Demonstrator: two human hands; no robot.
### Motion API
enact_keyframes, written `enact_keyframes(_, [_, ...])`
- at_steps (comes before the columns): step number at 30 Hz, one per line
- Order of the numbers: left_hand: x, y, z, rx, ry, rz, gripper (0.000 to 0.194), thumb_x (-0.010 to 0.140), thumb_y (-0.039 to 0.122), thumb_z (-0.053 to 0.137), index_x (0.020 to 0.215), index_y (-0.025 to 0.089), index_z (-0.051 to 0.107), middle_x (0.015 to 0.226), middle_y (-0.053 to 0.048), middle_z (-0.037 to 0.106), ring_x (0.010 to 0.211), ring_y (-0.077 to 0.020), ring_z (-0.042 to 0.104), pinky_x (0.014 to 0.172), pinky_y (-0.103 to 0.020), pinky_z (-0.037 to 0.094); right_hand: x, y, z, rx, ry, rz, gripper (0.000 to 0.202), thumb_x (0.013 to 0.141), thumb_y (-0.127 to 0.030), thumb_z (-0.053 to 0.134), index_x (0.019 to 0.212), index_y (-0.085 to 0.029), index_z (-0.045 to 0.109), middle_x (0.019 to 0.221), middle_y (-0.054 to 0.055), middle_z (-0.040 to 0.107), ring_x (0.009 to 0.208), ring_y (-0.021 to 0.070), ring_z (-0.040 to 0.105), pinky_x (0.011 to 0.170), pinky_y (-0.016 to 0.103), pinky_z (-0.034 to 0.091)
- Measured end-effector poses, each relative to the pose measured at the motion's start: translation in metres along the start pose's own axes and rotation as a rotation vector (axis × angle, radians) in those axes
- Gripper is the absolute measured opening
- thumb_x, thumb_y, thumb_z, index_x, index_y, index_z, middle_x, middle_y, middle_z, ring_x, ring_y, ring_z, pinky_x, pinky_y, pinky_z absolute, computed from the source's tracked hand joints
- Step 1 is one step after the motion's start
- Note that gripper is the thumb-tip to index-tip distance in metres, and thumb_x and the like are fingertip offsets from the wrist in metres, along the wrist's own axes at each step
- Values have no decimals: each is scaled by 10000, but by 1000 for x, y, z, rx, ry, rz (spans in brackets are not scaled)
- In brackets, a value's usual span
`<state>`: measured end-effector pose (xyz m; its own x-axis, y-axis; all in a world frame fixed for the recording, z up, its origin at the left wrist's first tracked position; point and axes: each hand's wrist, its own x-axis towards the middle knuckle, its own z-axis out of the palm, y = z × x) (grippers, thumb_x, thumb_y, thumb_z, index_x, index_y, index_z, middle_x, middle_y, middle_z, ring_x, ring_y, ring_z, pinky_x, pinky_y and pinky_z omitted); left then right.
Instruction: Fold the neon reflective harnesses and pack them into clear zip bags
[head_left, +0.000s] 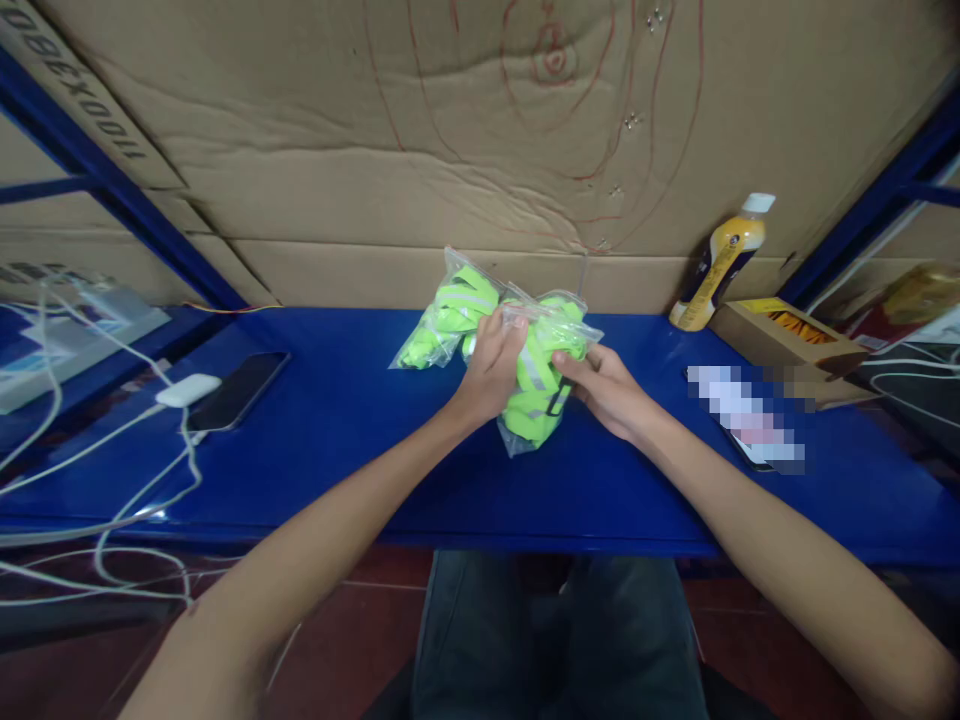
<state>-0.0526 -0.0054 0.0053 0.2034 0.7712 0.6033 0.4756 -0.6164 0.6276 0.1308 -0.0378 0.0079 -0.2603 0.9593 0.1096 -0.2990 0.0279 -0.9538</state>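
Between my hands is a clear plastic bag [534, 395] with a folded neon-yellow reflective strap or vest inside; grey stripes and a black buckle show through. My left hand [491, 365] grips the bag's upper left side, fingers partly hidden behind it. On the right edge, my right hand [606, 388] pinches the bag with the thumb on its front. Behind it on the blue shelf, to the left, lies a similar bag [450, 312] of neon-yellow material. More of the same yellow stuff [561, 303] shows just behind the held bag, partly covered.
A yellow drink bottle [718, 265] stands at the back right beside an opened cardboard box [791, 335]. A phone [742, 420] lies in front of them. At left are a dark phone [240, 390], a white charger [189, 390], cables and a power strip [90, 330]. Cardboard [315, 200] walls the back.
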Motion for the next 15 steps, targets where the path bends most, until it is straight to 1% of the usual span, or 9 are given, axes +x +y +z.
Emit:
enact_keyframes(2, [4,-5,-7,56,53,62,659,1141,601,171,1344,233,678,1342,-121,697,1307,-270,605,1203,-486,441,5,0,-7,-47,137,-74,559,684,-633,952,994,-208,764,965,52,814,820,207,756,745,319,617])
enact_keyframes(3, [6,-8,-11,92,67,93,658,1138,606,191,1373,219,668,1358,-130,688,1311,-279,593,1214,-493,424,9,-1,-14,-70,224,-118,555,713,-668,918,975,-206,759,936,52,809,803,209,755,738,323,616])
enact_keyframes(5, [10,-17,-18,270,71,170,641,1121,612,291,1438,173,635,1423,-163,652,1371,-325,541,1236,-527,387,17,-6,-35,-146,397,-217,567,729,-713,878,952,-208,746,913,55,801,808,226,757,742,346,621])
enact_keyframes(7, [13,-27,-21,502,58,221,635,1072,617,452,1479,158,615,1544,-188,571,1492,-408,420,1275,-596,306,25,-10,-62,-305,544,-339,600,720,-755,849,935,-207,736,925,75,794,850,256,759,752,377,625])
enact_keyframes(9, [14,-37,-24,683,46,211,666,1021,628,554,1518,185,596,1666,-187,458,1598,-486,252,1304,-680,174,31,-14,-88,-537,668,-414,663,733,-828,778,904,-190,723,906,108,779,853,288,748,768,430,625])
enact_keyframes(11, [16,-44,-27,786,6,157,713,992,651,593,1555,213,569,1735,-183,365,1641,-523,137,1301,-736,74,34,-15,-106,-789,725,-389,742,751,-887,706,944,-171,720,936,145,778,910,337,746,871,518,617])
enact_keyframes(12, [16,-48,-29,815,-31,125,739,988,659,595,1577,216,547,1753,-187,334,1646,-530,124,1296,-746,70,34,-15,-110,-891,744,-332,791,751,-912,679,990,-159,718,970,170,779,961,371,745,928,562,600])
enact_keyframes(14, [17,-52,-32,850,-107,54,778,996,659,582,1627,214,490,1771,-200,288,1639,-536,157,1282,-741,146,34,-15,-111,-1026,749,-193,906,770,-938,627,1172,-129,694,1092,224,774,1097,433,732,1029,612,555])
enact_keyframes(15, [17,-53,-34,861,-129,19,792,1004,652,571,1652,210,455,1777,-209,270,1633,-536,182,1272,-726,194,34,-15,-108,-1063,746,-137,974,797,-936,596,1299,-103,649,1193,257,755,1187,454,709,1079,617,529])
